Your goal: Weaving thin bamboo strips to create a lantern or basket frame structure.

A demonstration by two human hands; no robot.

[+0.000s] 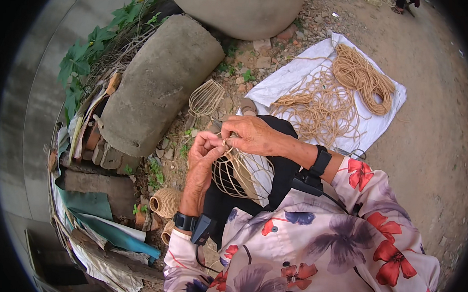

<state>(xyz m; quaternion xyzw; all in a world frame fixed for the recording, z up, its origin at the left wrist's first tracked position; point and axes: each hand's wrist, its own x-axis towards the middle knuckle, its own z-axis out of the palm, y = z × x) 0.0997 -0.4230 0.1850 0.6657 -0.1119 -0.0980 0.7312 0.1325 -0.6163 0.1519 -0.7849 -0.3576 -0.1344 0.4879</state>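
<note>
- Your left hand (205, 152) and right hand (252, 135) both pinch a strand of cord at the top of the wire frame (238, 175) on your lap; keep your pull on it even.
- Just left of the frame, a finished woven basket (164, 201) sits on the ground.
- Beyond the frame lies a bare wire frame (206, 98), beside a concrete cylinder (158, 82).
- Farther right of the frame, coiled rope (351, 83) rests on a white sheet (294, 75) over bare dirt outdoors.
</note>
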